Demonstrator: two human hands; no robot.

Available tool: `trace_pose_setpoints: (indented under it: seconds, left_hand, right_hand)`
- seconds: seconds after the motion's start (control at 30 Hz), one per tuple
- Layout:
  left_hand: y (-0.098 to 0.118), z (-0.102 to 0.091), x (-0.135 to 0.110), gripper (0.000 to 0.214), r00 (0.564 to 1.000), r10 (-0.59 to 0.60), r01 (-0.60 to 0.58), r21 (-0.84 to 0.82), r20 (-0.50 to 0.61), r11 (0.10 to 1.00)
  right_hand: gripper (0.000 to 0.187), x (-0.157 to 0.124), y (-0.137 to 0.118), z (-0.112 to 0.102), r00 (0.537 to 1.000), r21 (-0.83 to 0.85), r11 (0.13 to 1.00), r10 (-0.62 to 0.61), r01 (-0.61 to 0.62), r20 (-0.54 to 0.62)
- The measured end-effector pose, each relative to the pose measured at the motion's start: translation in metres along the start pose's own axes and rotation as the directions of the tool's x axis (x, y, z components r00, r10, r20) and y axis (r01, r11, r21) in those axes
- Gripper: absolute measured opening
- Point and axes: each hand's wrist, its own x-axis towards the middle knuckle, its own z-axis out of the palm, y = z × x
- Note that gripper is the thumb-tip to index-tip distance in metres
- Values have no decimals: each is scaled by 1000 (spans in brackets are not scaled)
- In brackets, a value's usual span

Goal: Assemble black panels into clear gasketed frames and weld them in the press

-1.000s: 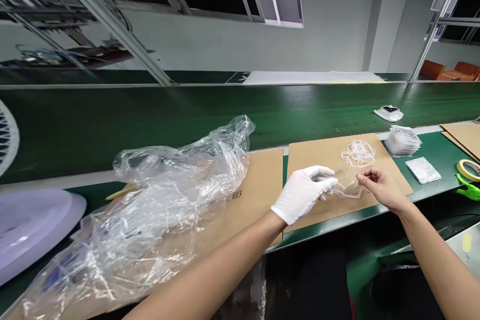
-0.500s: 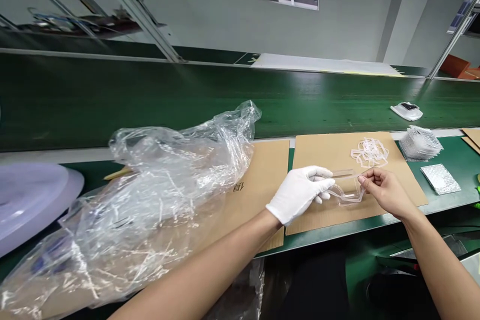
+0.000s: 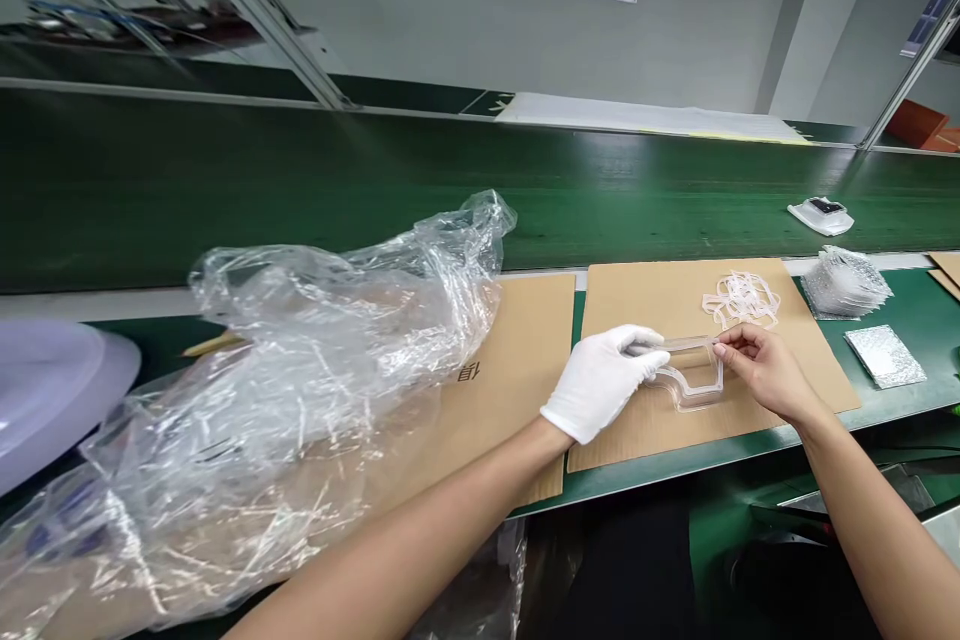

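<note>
My left hand [image 3: 606, 378], in a white glove, is closed on the left side of a clear moulded plastic tray [image 3: 699, 406]. A thin whitish frame [image 3: 701, 390], with a stepped outline like a gasket, lies along the tray. My bare right hand [image 3: 763, 370] pinches the frame's upper right corner, its thumb and forefinger pressed together. Whether those fingertips also touch the tray cannot be made out. Both parts are held over a cardboard sheet [image 3: 630, 295]. On that sheet, behind my right hand, is a tangled pile of similar white frames [image 3: 741, 300].
Crumpled clear plastic bagging [image 3: 300, 390] covers much of the left side. A pale lilac round object [image 3: 60, 400] sits at far left. Stacked silvery packets [image 3: 844, 282] and a flat one [image 3: 885, 356] lie right. A white item [image 3: 821, 215] rests on the green belt [image 3: 637, 205].
The whitish frame has come down level with the clear tray and now lines up with its outline. My right hand has shifted slightly up and left. The view has tilted a little.
</note>
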Motion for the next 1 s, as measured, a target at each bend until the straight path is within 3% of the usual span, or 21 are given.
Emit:
trace_pose_setpoints:
  seconds: [0.43,1.0]
  left_hand:
    - [-3,1,1,28,998,62,-62,13,-4,998]
    - [-2,1,4,24,997,79,-79,15,-6,997]
  right_hand:
    - [44,6,16,2,999,24,999,29,-30,27]
    - [53,-9,12,2,986,88,984,151,-157,73]
